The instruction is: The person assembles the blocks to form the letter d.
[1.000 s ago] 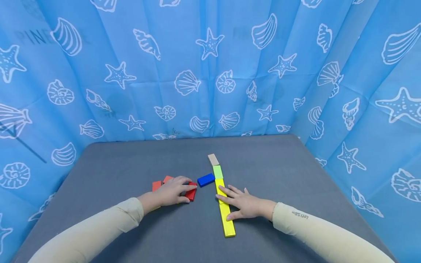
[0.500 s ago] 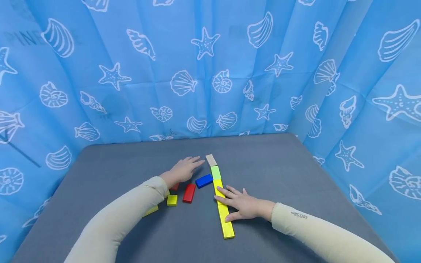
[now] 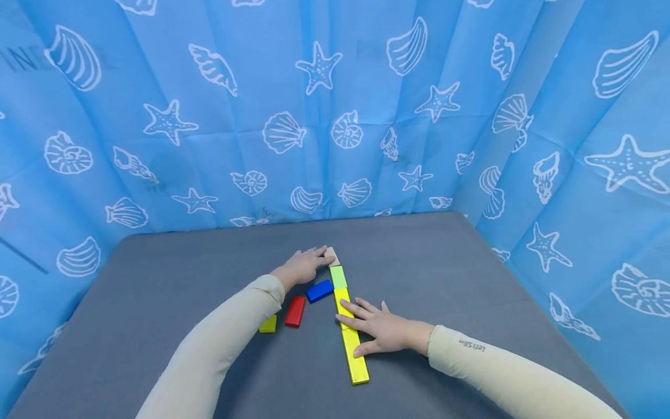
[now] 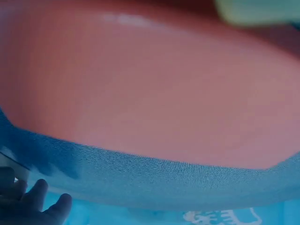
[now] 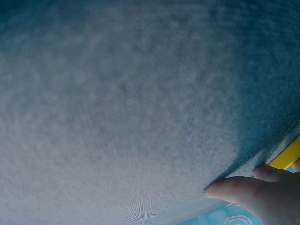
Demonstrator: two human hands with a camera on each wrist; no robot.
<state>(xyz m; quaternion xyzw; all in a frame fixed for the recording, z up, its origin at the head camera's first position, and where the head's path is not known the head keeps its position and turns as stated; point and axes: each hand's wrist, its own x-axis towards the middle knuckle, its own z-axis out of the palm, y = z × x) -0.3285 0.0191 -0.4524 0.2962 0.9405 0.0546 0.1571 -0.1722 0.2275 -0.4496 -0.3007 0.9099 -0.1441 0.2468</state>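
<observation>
Working apart on one long row of blocks (image 3: pixel 341 294), a person's two bare hands are taking opposite stretches. The left hand (image 3: pixel 301 267) is lying at the far end, its fingers at a pale block (image 3: pixel 332 252), though whether they are pinching it or merely resting there the angle is not showing; the right hand (image 3: pixel 384 330) is resting nearer, fingers spread and unclenched across two yellow blocks (image 3: pixel 356 364) set end to end. That right hand is apparently serving as the anchor, and light, level pressure would be suiting it best, since a sideways shove would probably be opening the joint between the yellows. The pale block is sitting at a slight angle to the line, so nudging it square against the neighboring light green block (image 3: pixel 338 277), gently and from its sides rather than from above, is looking like the careful way. Just left of the row, a blue block (image 3: pixel 320 291) is lying slantwise, one end close to the joint between green and yellow, leaving little room for a careless wrist. Farther left, a red block (image 3: pixel 295 312) is lying apart, and a yellow piece (image 3: pixel 268 325) is peeking from under the left sleeve (image 3: pixel 225 343). In the left wrist view, a red-orange surface (image 4: pixel 154 93) is looming close and blurred, another likely reason for carrying that wrist high. Beneath everything a gray table (image 3: pixel 434 273) is stretching back toward a blue, seashell-print curtain (image 3: pixel 324 139).
</observation>
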